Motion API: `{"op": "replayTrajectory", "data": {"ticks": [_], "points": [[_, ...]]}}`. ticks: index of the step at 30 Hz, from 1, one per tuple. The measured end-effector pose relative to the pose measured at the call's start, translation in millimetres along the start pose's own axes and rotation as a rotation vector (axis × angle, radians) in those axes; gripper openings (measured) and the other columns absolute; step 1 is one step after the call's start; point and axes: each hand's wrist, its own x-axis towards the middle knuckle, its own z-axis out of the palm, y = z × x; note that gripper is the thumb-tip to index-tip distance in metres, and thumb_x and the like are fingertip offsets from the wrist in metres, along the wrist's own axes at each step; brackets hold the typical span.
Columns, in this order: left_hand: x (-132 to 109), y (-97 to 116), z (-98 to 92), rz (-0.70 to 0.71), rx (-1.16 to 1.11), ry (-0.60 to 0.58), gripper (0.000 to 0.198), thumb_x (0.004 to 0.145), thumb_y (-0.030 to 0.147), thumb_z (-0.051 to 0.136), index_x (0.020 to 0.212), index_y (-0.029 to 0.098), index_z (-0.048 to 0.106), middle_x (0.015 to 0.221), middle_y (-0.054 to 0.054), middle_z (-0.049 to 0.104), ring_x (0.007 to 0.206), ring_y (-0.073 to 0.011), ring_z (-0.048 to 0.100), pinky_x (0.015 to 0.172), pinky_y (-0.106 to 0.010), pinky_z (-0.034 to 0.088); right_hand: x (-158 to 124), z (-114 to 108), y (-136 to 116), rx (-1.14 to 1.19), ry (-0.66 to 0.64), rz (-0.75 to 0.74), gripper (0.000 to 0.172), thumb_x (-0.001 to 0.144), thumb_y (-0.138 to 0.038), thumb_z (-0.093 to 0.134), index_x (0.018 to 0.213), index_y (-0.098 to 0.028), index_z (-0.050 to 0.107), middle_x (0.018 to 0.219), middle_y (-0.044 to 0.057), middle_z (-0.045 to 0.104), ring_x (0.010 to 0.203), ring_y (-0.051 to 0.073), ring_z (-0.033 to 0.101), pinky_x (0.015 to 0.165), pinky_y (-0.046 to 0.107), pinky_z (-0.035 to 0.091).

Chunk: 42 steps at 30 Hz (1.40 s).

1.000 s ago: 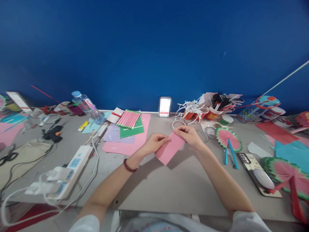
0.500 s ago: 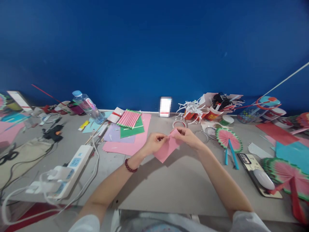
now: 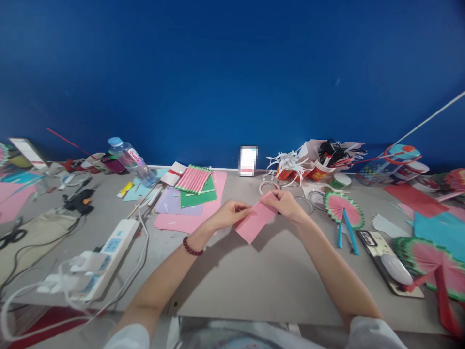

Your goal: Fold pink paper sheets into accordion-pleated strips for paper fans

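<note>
1. While both hands are meeting over the middle of the grey table (image 3: pixel 261 286), they are holding a small pink paper (image 3: pixel 254 224) between them. Its far edge is tilting upward and its near corner is dipping toward the tabletop; I cannot tell whether it is touching.
2. Judging from where I am standing, the work on this piece is sitting at an early stage. The pink paper is looking flat and smooth, with no pleats showing on it.
3. Close by, a pleated pink strip (image 3: pixel 194 178) is lying on the coloured sheets to the left. An opened paper fan (image 3: pixel 343 207) is resting just right of the hands, so pieces further along are already lying about.
4. The left hand (image 3: pixel 228 214) is coming in from the left with its fingers curled. Thumb and fingertips are pinching narrowly on the paper's left upper edge, and a bead bracelet (image 3: pixel 191 247) is circling the wrist.
5. The right hand (image 3: pixel 286 204) is arching over the far corner, knuckles up, its fingers closing tightly on that corner.
6. Both forearms are reaching forward and angling inward, making a V above the table.
</note>
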Motion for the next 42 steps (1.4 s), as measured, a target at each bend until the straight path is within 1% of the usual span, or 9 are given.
{"op": "replayTrajectory", "data": {"ticks": [6, 13, 16, 20, 22, 26, 30, 36, 42], "points": [[1, -2, -0.7, 0.039, 0.087, 0.013, 0.043, 0.08, 0.05, 0.055, 0.069, 0.011, 0.065, 0.059, 0.001, 0.049, 0.057, -0.0086, 0.037, 0.051, -0.021, 0.027, 2, 1, 3, -0.009, -0.007, -0.002, 0.033, 0.058, -0.046, 0.074, 0.07, -0.016, 0.065, 0.061, 0.0, 0.059, 0.054, 0.012, 0.051, 0.05, 0.024, 0.038], [3, -10, 1.2, 0.108, 0.302, 0.137, 0.038, 0.085, 0.041, 0.047, 0.071, 0.011, 0.067, 0.063, 0.0, 0.056, 0.06, -0.0109, 0.045, 0.053, -0.021, 0.031, 4, -1, 5, -0.134, -0.04, -0.091, 0.027, 0.066, -0.043, 0.067, 0.072, -0.017, 0.063, 0.065, 0.0, 0.059, 0.058, 0.013, 0.053, 0.052, 0.024, 0.039], [2, -10, 1.9, 0.132, 0.475, 0.156, 0.034, 0.085, 0.034, 0.045, 0.072, 0.013, 0.069, 0.064, -0.001, 0.06, 0.059, -0.0112, 0.047, 0.054, -0.021, 0.031, 2, -8, 3, -0.238, -0.12, -0.156, 0.022, 0.07, -0.039, 0.065, 0.075, -0.018, 0.064, 0.074, 0.001, 0.063, 0.066, 0.013, 0.055, 0.058, 0.024, 0.041], [0, -5, 6.1, 0.144, 0.667, 0.147, 0.03, 0.085, 0.027, 0.045, 0.072, 0.016, 0.07, 0.065, -0.002, 0.064, 0.057, -0.0112, 0.05, 0.053, -0.022, 0.029, -1, -14, -2, -0.364, -0.231, -0.185, 0.023, 0.07, -0.033, 0.066, 0.088, -0.02, 0.069, 0.092, 0.004, 0.068, 0.083, 0.017, 0.06, 0.072, 0.027, 0.044], [-1, -1, 9.5, 0.145, 0.721, 0.148, 0.031, 0.085, 0.027, 0.045, 0.071, 0.017, 0.07, 0.065, -0.002, 0.064, 0.057, -0.0116, 0.05, 0.053, -0.023, 0.028, -2, -14, -4, -0.425, -0.264, -0.221, 0.018, 0.071, -0.032, 0.065, 0.084, -0.021, 0.071, 0.089, 0.003, 0.07, 0.086, 0.018, 0.061, 0.076, 0.028, 0.044], [-3, 1, 12.9, 0.149, 0.649, 0.145, 0.033, 0.087, 0.032, 0.044, 0.08, 0.018, 0.073, 0.074, -0.005, 0.069, 0.063, -0.0136, 0.054, 0.055, -0.023, 0.031, -1, -10, -3, -0.475, -0.216, -0.245, 0.015, 0.074, -0.031, 0.061, 0.069, -0.02, 0.07, 0.074, 0.002, 0.069, 0.076, 0.017, 0.061, 0.071, 0.028, 0.043], [-1, -4, 6.4, 0.119, 0.469, 0.119, 0.039, 0.087, 0.042, 0.044, 0.09, 0.017, 0.074, 0.083, -0.006, 0.071, 0.067, -0.0153, 0.056, 0.056, -0.022, 0.035, 2, -10, 1, -0.488, -0.112, -0.223, 0.014, 0.073, -0.031, 0.062, 0.067, -0.02, 0.068, 0.074, 0.002, 0.069, 0.075, 0.018, 0.062, 0.071, 0.029, 0.044], [1, -8, -4.4, 0.049, 0.399, 0.122, 0.041, 0.082, 0.047, 0.051, 0.084, 0.013, 0.074, 0.075, -0.004, 0.069, 0.062, -0.0137, 0.053, 0.053, -0.022, 0.035, 5, -12, 3, -0.48, -0.096, -0.198, 0.014, 0.072, -0.031, 0.062, 0.067, -0.02, 0.068, 0.075, 0.002, 0.069, 0.077, 0.018, 0.062, 0.073, 0.028, 0.044], [2, -9, -1.5, 0.066, 0.475, 0.165, 0.036, 0.082, 0.04, 0.049, 0.078, 0.014, 0.074, 0.069, -0.004, 0.067, 0.061, -0.0133, 0.051, 0.052, -0.021, 0.033, 3, -10, 3, -0.555, -0.113, -0.265, 0.013, 0.076, -0.028, 0.059, 0.069, -0.02, 0.067, 0.075, 0.001, 0.068, 0.076, 0.017, 0.06, 0.07, 0.027, 0.042]]}}
